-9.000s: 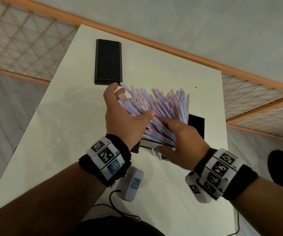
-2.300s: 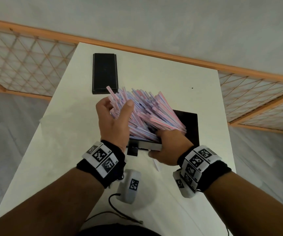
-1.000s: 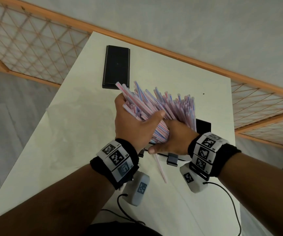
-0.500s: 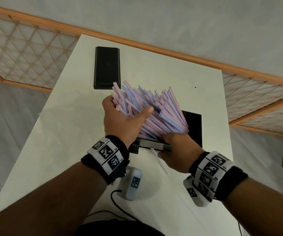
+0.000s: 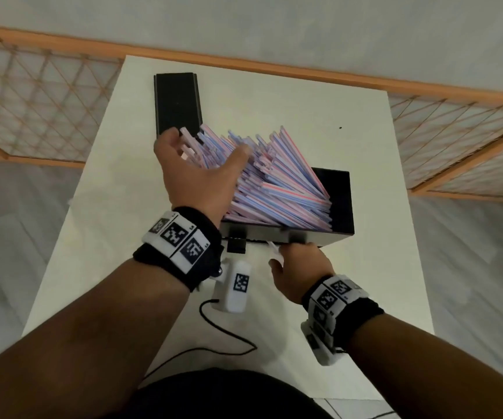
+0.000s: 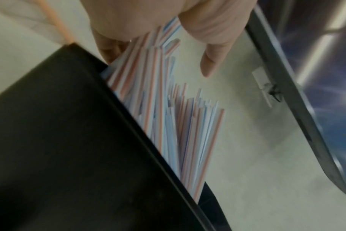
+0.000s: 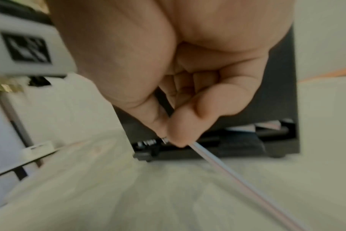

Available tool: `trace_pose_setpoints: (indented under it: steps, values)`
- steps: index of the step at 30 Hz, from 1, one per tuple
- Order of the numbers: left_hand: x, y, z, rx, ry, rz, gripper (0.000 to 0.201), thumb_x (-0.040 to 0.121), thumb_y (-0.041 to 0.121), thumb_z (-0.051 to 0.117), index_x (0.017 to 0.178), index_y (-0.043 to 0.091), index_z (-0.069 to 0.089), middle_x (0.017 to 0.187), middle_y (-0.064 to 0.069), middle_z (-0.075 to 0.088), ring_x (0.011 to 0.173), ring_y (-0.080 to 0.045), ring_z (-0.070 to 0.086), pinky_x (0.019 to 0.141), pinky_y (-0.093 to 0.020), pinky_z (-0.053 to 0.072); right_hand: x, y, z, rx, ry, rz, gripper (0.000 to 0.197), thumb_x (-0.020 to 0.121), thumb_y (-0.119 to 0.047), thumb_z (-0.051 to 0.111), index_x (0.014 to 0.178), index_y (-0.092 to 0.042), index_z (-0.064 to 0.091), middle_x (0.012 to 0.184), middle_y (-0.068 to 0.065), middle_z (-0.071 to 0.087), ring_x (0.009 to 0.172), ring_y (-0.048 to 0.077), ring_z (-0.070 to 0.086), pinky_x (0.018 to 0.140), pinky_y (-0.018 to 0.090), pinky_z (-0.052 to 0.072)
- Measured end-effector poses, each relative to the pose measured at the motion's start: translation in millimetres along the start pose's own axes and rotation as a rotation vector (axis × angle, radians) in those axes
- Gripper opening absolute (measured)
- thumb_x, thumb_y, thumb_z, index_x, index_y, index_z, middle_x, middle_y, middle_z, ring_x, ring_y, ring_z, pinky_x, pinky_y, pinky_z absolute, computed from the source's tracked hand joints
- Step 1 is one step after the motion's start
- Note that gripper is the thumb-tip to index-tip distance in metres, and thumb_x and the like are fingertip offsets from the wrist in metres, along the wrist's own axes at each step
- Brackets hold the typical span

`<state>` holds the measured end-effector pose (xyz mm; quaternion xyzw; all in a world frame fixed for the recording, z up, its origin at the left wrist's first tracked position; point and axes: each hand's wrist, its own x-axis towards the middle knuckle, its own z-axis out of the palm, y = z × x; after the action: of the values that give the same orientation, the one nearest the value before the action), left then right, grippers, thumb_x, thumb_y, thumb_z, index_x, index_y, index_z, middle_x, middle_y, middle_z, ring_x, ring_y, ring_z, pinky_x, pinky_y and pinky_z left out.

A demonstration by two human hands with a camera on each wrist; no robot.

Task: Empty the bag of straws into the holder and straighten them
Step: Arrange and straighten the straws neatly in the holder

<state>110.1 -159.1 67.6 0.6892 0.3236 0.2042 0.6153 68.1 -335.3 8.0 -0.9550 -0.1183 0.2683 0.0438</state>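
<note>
While I look for readable writing, I find none: only black-and-white square marker codes on the wristbands (image 5: 177, 237) and on the small white camera pod (image 5: 238, 282) under my left wrist, no brand or words legible.

My left hand (image 5: 198, 173) spreads its grip loosely over the near-left side of the straws (image 5: 277, 179), fingers relaxed and thumb laid across the bundle, not clenched. Those red- and blue-striped straws stand fanned in the black holder (image 5: 339, 204), leaning away and leftward from it, their tips uneven. My right hand (image 5: 297, 267) sits just in front of the holder's near wall, its grip pinching one loose straw (image 7: 237, 181) between thumb and forefinger; this straw trails down toward the surface (image 5: 274, 98).

Beyond the holder to the left lies a flat black lid (image 5: 177, 104), near the far edge of the surface. Right of the holder a narrow strip of surface runs to the edge; left and behind it the surface stretches wider. A black cable (image 5: 229, 343) loops on the near side.
</note>
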Motion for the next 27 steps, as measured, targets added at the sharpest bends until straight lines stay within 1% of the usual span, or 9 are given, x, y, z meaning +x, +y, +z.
trace_pose_setpoints:
  steps: [2, 4, 6, 8, 11, 15, 21, 23, 27]
  values:
    - [-3.8, -5.0, 0.0, -0.095, 0.01, -0.074, 0.092, 0.063, 0.048, 0.09, 0.136, 0.023, 0.042, 0.134, 0.005, 0.051, 0.119, -0.012, 0.055, 0.106, -0.037, 0.05, 7.7, 2.2, 13.4, 0.012, -0.027, 0.058, 0.036, 0.098, -0.045, 0.047, 0.112, -0.014, 0.062, 0.111, 0.01, 0.066, 0.103, 0.031, 0.063, 0.083, 0.037, 0.052]
    - [-7.5, -9.7, -1.2, -0.213, 0.012, -0.094, 0.091, 0.059, 0.056, 0.083, 0.132, 0.018, 0.045, 0.134, -0.004, 0.055, 0.116, -0.016, 0.061, 0.103, -0.04, 0.053, 14.5, 3.0, 22.9, 0.033, -0.008, 0.102, 0.039, 0.099, -0.046, 0.047, 0.116, -0.014, 0.061, 0.114, 0.01, 0.066, 0.105, 0.031, 0.063, 0.086, 0.038, 0.051]
    - [-10.0, -12.1, -2.0, -0.309, -0.002, -0.082, 0.084, 0.06, 0.056, 0.075, 0.126, 0.012, 0.047, 0.131, -0.015, 0.057, 0.104, -0.017, 0.064, 0.095, -0.037, 0.055, 20.5, 2.9, 29.3, 0.059, 0.011, 0.138, 0.04, 0.099, -0.047, 0.047, 0.118, -0.015, 0.062, 0.113, 0.01, 0.067, 0.104, 0.031, 0.064, 0.086, 0.038, 0.051]
    - [-11.6, -11.9, -2.1, -0.349, -0.021, -0.058, 0.079, 0.063, 0.053, 0.071, 0.124, 0.01, 0.048, 0.127, -0.019, 0.059, 0.099, -0.016, 0.064, 0.088, -0.031, 0.054, 24.9, 2.3, 34.1, 0.094, 0.022, 0.165, 0.039, 0.099, -0.047, 0.047, 0.118, -0.017, 0.063, 0.112, 0.011, 0.068, 0.102, 0.032, 0.065, 0.085, 0.038, 0.051]
    - [-12.4, -14.4, -1.8, -0.36, -0.04, -0.021, 0.079, 0.067, 0.051, 0.069, 0.127, 0.004, 0.047, 0.119, -0.011, 0.062, 0.096, -0.01, 0.066, 0.086, -0.027, 0.054, 28.5, 3.4, 39.3, 0.117, 0.018, 0.171, 0.035, 0.099, -0.044, 0.046, 0.114, -0.019, 0.065, 0.11, 0.01, 0.068, 0.1, 0.032, 0.065, 0.085, 0.037, 0.051]
    - [-13.6, -15.8, -0.9, -0.331, -0.049, -0.003, 0.078, 0.069, 0.051, 0.068, 0.129, 0.005, 0.047, 0.114, -0.001, 0.064, 0.099, -0.009, 0.066, 0.095, -0.034, 0.055, 25.4, 10.1, 42.6, 0.118, -0.08, 0.203, 0.03, 0.096, -0.04, 0.05, 0.109, -0.016, 0.063, 0.109, 0.008, 0.067, 0.099, 0.03, 0.065, 0.085, 0.037, 0.054]
    - [-13.4, -17.8, 1.6, -0.262, -0.065, 0.014, 0.065, 0.07, 0.052, 0.069, 0.12, 0.017, 0.049, 0.114, 0.0, 0.064, 0.105, -0.018, 0.066, 0.1, -0.047, 0.054, 30.2, -1.4, 34.4, 0.156, 0.032, 0.122, 0.036, 0.098, -0.045, 0.046, 0.123, -0.022, 0.059, 0.114, 0.009, 0.066, 0.107, 0.031, 0.062, 0.088, 0.039, 0.051]
    - [-12.7, -18.4, 2.2, -0.257, -0.062, 0.016, 0.067, 0.069, 0.053, 0.069, 0.121, 0.016, 0.048, 0.113, 0.001, 0.064, 0.104, -0.017, 0.067, 0.1, -0.047, 0.054, 29.1, -1.9, 34.8, 0.158, -0.004, 0.127, 0.033, 0.098, -0.042, 0.046, 0.119, -0.02, 0.061, 0.113, 0.01, 0.066, 0.106, 0.033, 0.063, 0.087, 0.04, 0.051]
    - [-12.0, -19.0, 2.2, -0.247, -0.05, 0.032, 0.069, 0.069, 0.054, 0.068, 0.122, 0.014, 0.049, 0.111, 0.003, 0.064, 0.101, -0.013, 0.066, 0.098, -0.042, 0.055, 15.9, 14.3, 39.5, 0.051, -0.191, 0.118, 0.027, 0.093, -0.037, 0.049, 0.108, -0.018, 0.062, 0.108, 0.007, 0.066, 0.097, 0.028, 0.066, 0.081, 0.036, 0.055]
